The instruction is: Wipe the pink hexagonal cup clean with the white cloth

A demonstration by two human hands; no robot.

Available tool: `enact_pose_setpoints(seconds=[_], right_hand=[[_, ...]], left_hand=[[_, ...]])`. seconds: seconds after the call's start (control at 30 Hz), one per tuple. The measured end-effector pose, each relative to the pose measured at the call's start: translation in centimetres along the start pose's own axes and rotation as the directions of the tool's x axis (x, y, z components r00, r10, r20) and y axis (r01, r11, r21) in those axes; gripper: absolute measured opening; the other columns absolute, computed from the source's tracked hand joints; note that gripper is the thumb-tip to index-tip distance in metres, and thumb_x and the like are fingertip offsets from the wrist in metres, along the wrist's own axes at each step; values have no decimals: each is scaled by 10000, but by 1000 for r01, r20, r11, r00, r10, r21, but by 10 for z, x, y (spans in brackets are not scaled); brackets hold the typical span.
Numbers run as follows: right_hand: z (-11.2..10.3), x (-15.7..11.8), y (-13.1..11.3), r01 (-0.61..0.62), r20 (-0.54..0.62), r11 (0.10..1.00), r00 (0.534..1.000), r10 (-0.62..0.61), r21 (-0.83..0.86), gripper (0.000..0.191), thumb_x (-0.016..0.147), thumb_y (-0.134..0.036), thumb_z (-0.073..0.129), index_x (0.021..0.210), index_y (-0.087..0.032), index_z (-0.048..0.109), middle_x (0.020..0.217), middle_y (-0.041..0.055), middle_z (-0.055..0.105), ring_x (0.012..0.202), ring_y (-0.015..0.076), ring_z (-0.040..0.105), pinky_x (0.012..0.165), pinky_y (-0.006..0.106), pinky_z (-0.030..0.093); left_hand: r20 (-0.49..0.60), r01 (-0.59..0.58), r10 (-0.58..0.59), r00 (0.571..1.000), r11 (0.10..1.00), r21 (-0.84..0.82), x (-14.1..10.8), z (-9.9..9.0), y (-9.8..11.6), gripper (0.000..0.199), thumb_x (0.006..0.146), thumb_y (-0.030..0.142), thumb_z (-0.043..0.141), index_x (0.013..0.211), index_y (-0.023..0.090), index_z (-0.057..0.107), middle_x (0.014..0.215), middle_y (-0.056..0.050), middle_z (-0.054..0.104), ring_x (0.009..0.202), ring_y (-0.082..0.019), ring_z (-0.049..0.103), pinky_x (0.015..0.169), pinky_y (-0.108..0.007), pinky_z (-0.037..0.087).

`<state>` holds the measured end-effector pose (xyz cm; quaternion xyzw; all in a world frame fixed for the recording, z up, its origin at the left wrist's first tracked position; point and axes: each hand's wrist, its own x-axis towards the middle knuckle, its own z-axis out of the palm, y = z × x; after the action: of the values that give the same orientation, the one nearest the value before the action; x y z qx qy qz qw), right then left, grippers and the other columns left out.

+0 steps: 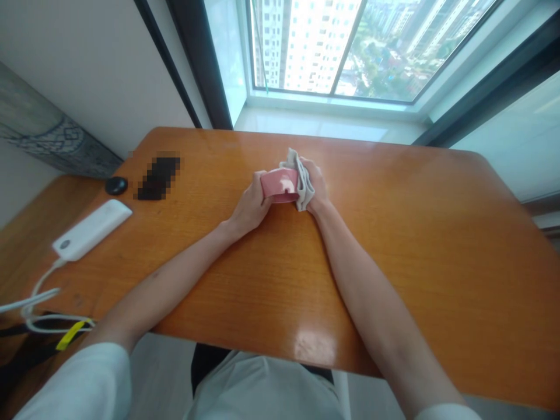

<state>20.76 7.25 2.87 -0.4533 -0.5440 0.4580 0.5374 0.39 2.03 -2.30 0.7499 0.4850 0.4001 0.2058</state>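
Observation:
A glossy pink ashtray (280, 182) with a small notch in its rim is held over the middle of the wooden table. My left hand (252, 204) is closed around its left side, thumb towards me. Against its right side my right hand (315, 184) presses a folded light grey cloth (303, 185), fingers closed on the fabric. Part of the cloth shows behind the ashtray's far edge. The right fingertips are hidden behind the cloth.
The wooden table (411, 256) stands below a window (332, 96). On its left lie a white power bank (93, 230) with a white cable (41, 286), a round black object (116, 185) and a blurred-out dark item (158, 178). A yellow tag (72, 335) is near my left forearm.

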Motion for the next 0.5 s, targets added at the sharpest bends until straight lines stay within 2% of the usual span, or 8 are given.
enact_pose_setpoints(seconds=[0.07,0.17,0.23,0.3,0.33,0.4,0.5], right_hand=[[-3,3,14,-12,-35,996,999,16,94,604,1012,-777,671,691,-295,497,673,-43,495,664,169,466,674,345,436],[-2,5,14,2,-37,998,999,1,62,627,1034,-783,649,680,-290,494,674,-37,483,670,168,466,666,335,414],[3,3,0,14,-6,998,1000,-15,-58,654,1083,-794,567,677,-286,495,671,-24,494,681,179,502,671,338,402],[12,-5,-23,70,46,959,997,-59,-275,653,1149,-736,481,686,-277,523,687,2,548,728,202,569,708,347,411],[18,-12,-35,122,77,901,992,-99,-415,627,1179,-666,463,705,-269,563,722,23,607,775,220,609,753,359,435],[35,-29,-58,222,142,719,975,-170,-659,523,1203,-526,468,812,-247,675,865,82,737,910,269,677,867,399,480],[62,-53,-74,353,272,415,932,-241,-839,404,1210,-375,452,1062,-191,780,1169,196,823,1126,353,696,1038,507,491]], left_hand=[[15,-1,1,1000,1000,2,0,0,-1,423,1094,271,598,1475,225,422,1383,-183,746,1198,-322,784,1055,-489,645],[5,-7,7,1000,1000,3,0,1,-4,410,1110,282,590,1481,223,424,1368,-180,754,1176,-317,788,1040,-490,655],[-21,-16,16,1000,1000,-6,0,1,-5,377,1134,321,583,1469,231,435,1339,-171,766,1144,-312,794,1022,-491,667],[-36,-26,25,999,999,-24,0,2,-6,326,1166,377,554,1447,242,460,1302,-157,780,1108,-303,799,1005,-493,681],[-40,-35,34,999,999,-34,-1,3,-7,316,1182,418,538,1439,246,478,1290,-154,785,1100,-303,803,1001,-499,688],[-33,-74,72,997,996,-49,-2,4,-9,380,1192,523,537,1456,250,525,1333,-172,787,1172,-326,809,1041,-534,698],[-23,-150,149,989,988,-41,-5,7,-13,529,1173,623,564,1546,249,588,1539,-222,739,1503,-392,714,1261,-621,631]])
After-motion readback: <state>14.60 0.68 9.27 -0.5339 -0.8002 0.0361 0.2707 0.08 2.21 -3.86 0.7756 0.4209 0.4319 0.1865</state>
